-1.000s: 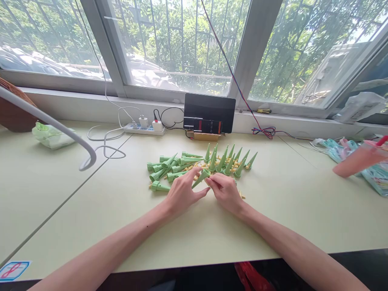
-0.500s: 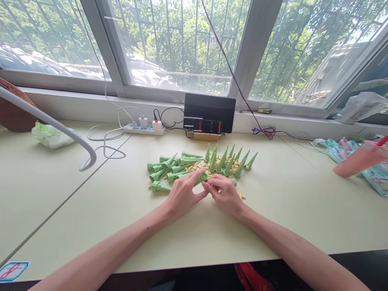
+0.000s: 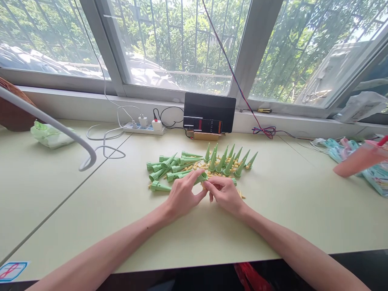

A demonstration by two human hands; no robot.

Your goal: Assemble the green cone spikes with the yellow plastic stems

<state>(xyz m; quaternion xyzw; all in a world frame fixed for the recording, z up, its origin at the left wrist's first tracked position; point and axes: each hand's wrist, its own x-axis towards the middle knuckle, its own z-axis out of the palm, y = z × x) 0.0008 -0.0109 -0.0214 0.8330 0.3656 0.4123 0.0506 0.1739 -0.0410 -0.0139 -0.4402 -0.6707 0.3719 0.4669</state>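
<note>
My left hand (image 3: 184, 193) is closed around a green plastic spike (image 3: 202, 178), a hollow cone whose open wide end points right toward my other hand. My right hand (image 3: 224, 193) pinches at that open end with thumb and forefinger; whatever is between the fingertips is too small and hidden to make out. Left of and behind my hands lies a loose pile of green spikes (image 3: 160, 174) on their sides. Several more green spikes (image 3: 223, 159) stand point up behind my right hand. Small yellow pegs (image 3: 197, 165) are scattered among both groups.
A tablet (image 3: 209, 107) with a phone (image 3: 207, 126) before it leans by the window. A power strip (image 3: 144, 129) with cables is left of it. A white curved rod (image 3: 60, 119) crosses the left side. A pink cup (image 3: 357, 159) and plastic bags (image 3: 374, 178) lie right.
My right hand's fingers have shifted slightly at the spike's open end, with some fingertips now lower. My left hand and the other spikes stay where they were.
</note>
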